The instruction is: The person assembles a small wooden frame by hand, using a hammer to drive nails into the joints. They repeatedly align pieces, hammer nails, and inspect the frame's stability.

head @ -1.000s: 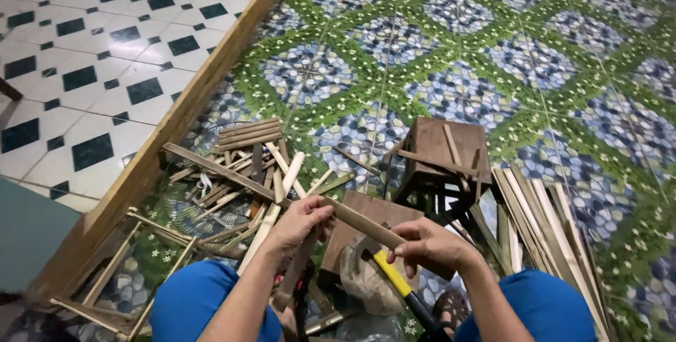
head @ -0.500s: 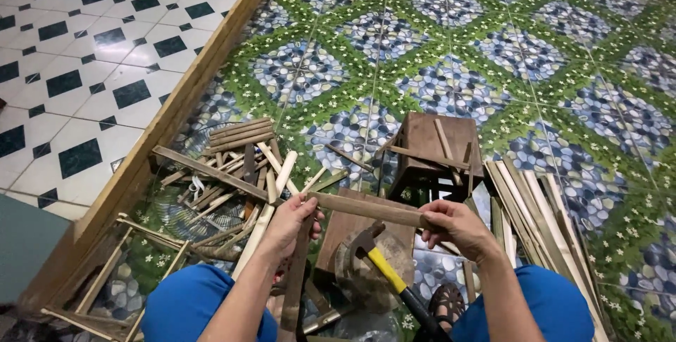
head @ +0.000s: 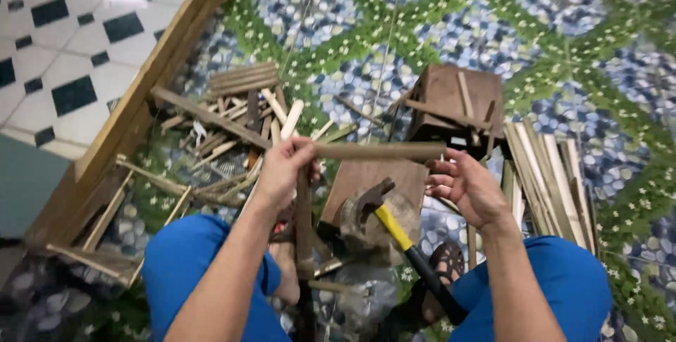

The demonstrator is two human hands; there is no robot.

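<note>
Since half a second ago, your right hand has loosened: it was closed on the right end of the wooden strip, and now its fingers are spread, palm open, touching only that end from below. Your left hand is clenched round the strip's left end and carries it level, just above your knees. The strip runs left to right between both hands, over a flat brown board on the ground.

Beneath the strip, a hammer with a yellow-and-black handle lies with its head on the board, its handle pointing back towards you between your legs in blue trousers. A small dark wooden stool stands just beyond your right hand, with a bundle of pale slats lying beside it. A heap of wood offcuts lies beyond your left hand, next to a long wooden beam on the patterned pebble floor.
</note>
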